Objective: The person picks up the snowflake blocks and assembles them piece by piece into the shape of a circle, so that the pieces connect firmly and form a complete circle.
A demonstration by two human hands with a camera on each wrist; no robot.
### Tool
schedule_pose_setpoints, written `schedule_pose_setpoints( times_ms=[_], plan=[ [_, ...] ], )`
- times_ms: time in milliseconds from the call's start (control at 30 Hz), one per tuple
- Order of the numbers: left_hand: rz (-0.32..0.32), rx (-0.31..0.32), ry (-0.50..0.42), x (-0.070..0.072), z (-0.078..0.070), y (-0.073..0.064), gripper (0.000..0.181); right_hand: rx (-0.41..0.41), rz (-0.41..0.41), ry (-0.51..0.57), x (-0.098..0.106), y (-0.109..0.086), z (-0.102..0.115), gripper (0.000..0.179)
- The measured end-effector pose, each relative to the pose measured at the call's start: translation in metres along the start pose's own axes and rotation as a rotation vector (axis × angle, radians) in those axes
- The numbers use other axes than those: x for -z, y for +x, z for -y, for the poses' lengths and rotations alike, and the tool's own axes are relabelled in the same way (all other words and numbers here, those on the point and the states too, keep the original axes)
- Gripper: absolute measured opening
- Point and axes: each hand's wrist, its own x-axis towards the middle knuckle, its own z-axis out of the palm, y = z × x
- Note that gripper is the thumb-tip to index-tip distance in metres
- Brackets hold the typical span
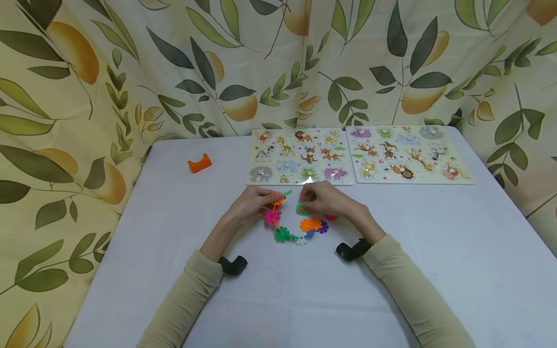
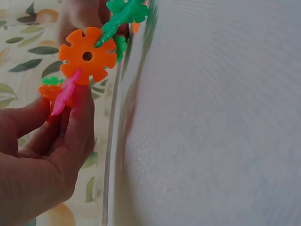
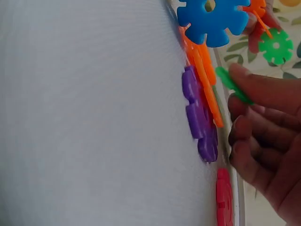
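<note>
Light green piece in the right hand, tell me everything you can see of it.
The light green piece looks like plastic: thin, flat, seen nearly edge-on and tilted in the right wrist view, so its full outline is hidden. The right hand pinches it between thumb and fingers, apparently off the table, with nothing visibly joined to it.

An orange block lies left of two animal-picture boards.

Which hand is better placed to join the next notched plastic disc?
Probably the right hand: it pinches a green notched plastic disc, while the left hand holds a multicoloured chain of such discs.
</note>
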Motion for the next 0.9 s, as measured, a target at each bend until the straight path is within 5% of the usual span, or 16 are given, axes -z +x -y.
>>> schedule_pose_setpoints(
  times_ms=[500,900],
  plan=[
    [-0.004,0.031,-0.006,0.0005,-0.0013,-0.0013,0.031,0.066,-0.163,0.258,0.0056,-0.0003,0.001,0.016],
    [0.004,0.023,-0.014,-0.0001,0.0002,-0.0006,0.03,0.06,-0.178,0.288,0.0055,-0.0005,0.0031,0.016]
  ],
)
